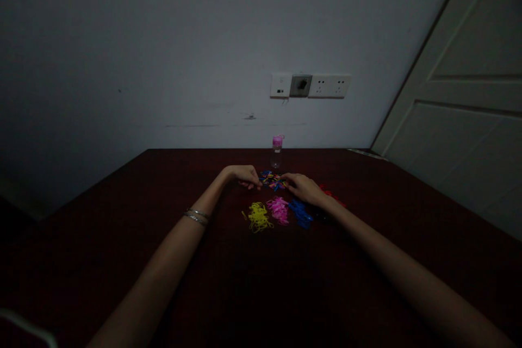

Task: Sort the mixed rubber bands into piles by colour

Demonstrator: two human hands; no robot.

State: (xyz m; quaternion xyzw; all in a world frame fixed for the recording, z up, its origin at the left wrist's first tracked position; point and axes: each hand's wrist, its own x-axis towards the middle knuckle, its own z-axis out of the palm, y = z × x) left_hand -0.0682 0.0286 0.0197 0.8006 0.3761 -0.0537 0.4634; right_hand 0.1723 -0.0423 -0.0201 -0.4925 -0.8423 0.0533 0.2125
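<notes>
A mixed pile of small coloured rubber bands (272,179) lies on the dark table between my two hands. At the pile's left edge is my left hand (246,175), its fingers curled down; whatever may be in them is too small to make out. My right hand (302,187) reaches over from the right with fingers stretched out, the fingertips at the pile's edge and the thumb apart below. Nearer to me are separate heaps of yellow rubber bands (259,217), pink rubber bands (279,210) and blue rubber bands (300,213). Red rubber bands (332,196) show partly behind my right wrist.
Behind the mixed pile stands a small clear bottle (276,159) with a pink cap. The dark red table (196,163) meets a pale wall with a row of sockets (310,86). A white panelled door (465,119) is at the right.
</notes>
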